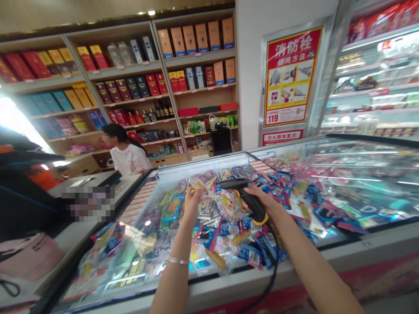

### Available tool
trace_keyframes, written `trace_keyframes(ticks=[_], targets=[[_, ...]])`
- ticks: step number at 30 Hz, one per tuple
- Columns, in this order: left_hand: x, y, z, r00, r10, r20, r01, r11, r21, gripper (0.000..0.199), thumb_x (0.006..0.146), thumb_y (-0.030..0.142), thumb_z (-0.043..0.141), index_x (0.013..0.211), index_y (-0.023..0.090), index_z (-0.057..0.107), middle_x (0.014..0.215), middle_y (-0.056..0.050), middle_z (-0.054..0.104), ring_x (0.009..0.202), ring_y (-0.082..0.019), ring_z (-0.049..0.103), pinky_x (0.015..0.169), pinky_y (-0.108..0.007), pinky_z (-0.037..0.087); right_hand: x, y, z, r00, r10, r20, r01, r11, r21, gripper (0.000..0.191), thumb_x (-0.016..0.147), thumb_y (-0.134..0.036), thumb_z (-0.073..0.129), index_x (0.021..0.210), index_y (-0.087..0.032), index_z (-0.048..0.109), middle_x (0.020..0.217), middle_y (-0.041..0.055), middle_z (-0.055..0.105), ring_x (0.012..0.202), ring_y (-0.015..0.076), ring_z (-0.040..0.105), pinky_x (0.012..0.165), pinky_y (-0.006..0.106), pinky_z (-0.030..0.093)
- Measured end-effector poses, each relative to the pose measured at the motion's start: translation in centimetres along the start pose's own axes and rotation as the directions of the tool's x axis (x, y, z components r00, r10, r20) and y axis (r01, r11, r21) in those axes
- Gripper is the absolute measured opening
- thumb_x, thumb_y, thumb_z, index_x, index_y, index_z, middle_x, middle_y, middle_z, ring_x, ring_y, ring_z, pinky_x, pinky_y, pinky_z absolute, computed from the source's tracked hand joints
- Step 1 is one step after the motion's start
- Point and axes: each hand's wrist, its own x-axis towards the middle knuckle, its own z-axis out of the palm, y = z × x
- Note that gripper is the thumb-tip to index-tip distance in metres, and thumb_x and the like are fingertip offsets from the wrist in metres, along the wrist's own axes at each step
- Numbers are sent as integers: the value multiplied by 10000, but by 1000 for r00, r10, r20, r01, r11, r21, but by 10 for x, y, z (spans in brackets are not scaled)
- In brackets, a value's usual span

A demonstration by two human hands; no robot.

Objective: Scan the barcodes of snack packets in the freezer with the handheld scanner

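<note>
left grip point(192, 204): narrow pinch, fingertips on a clear snack packet point(203, 187) held up above the pile. Contents too small to tell.
right grip point(262, 201): full wrap around the handle of a corded barcode scanner point(234, 184), holding it firmly.
scanner aim: head points left, toward the packet, just right of the left grip. Looks held this way so the two stay close without touching.
scanner cord point(274, 257): black, runs from the yellow-collared handle base, below the right grip, and drops over the freezer front. Slack, so it does not appear to pull on the hold.
chest freezer point(340, 237): directly under both grips, forearms reaching in over its front edge. Loaded with bagged snacks point(229, 237), loose and heaped, which likely explains lifting one packet clear.
silver bracelet point(178, 260): on the wrist behind the left grip.
checkout table point(93, 181): left of the left grip, pink bag point(29, 257) at its near end.
co-worker point(126, 152): white T-shirt, well beyond the grips, past the freezer's far corner, facing shelves of boxed liquor point(131, 78).
</note>
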Motion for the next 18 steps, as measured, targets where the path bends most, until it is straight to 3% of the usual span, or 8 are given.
trace_keyframes(ticks=[4, 10, 18], targets=[[-1, 2, 0, 999, 29, 13, -29, 998, -48, 417, 555, 359, 752, 813, 193, 470, 743, 8, 664, 664, -144, 648, 640, -312, 551, 1, 1, 2, 1000, -4, 12, 4, 1000, 16, 343, 664, -451, 736, 738, -135, 625, 497, 21, 618, 390, 120, 544, 406, 215, 433], [2, -1, -2, 997, 65, 42, -65, 998, 5, 426, 572, 397, 754, 837, 187, 495, 788, -15, 691, 724, -176, 670, 618, -306, 552, 0, 1, 1, 999, -16, 33, 16, 1000, -8, 326, 670, -445, 727, 725, -142, 618, 489, 23, 622, 386, 119, 550, 399, 205, 428], [-1, 4, 1, 996, 90, 1, -90, 994, 56, 423, 573, 425, 742, 842, 184, 522, 840, -35, 703, 793, -201, 676, 611, -290, 544, -2, 2, 0, 997, -3, 72, 3, 1000, -10, 309, 701, -417, 699, 777, -126, 627, 525, 53, 642, 406, 126, 559, 411, 212, 429]])
